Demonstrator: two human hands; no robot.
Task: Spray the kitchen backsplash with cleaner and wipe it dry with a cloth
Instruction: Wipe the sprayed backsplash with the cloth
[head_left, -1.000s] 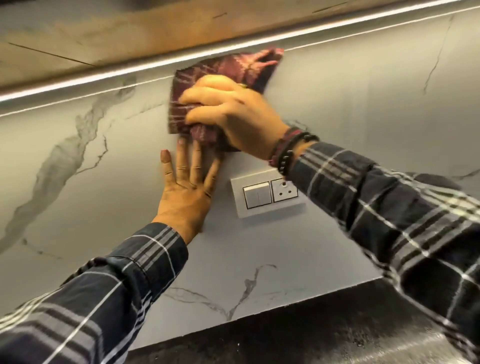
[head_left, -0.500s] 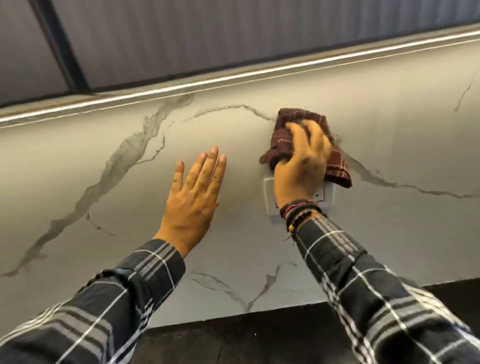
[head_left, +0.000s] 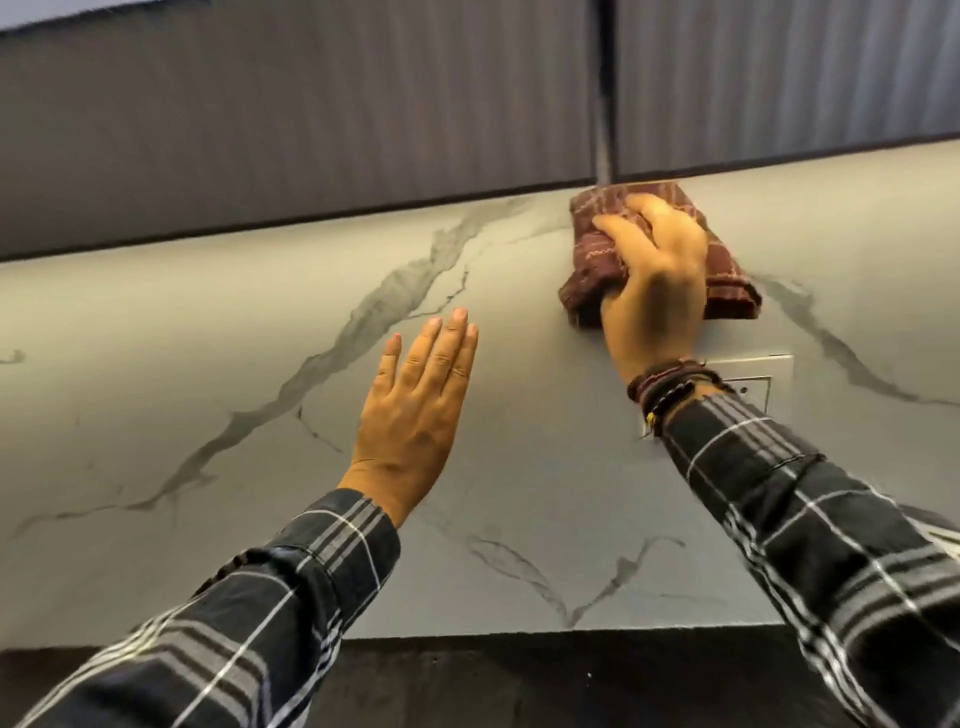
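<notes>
The backsplash (head_left: 218, 364) is a grey marble-look wall with dark veins. My right hand (head_left: 652, 291) presses a folded maroon checked cloth (head_left: 592, 260) flat against it, high up, just under the upper cabinets. My left hand (head_left: 421, 410) rests flat on the wall lower and to the left, fingers straight and close together, holding nothing. No spray bottle is in view.
A white switch and socket plate (head_left: 763, 376) sits on the wall just below the cloth, half hidden by my right wrist. Dark ribbed upper cabinets (head_left: 311, 130) overhang the wall. The black countertop (head_left: 519, 680) runs along the bottom.
My right hand has swept the cloth to the right, then up from the socket plate to the cabinet edge. My left hand stays on the wall. The view has tilted upward.
</notes>
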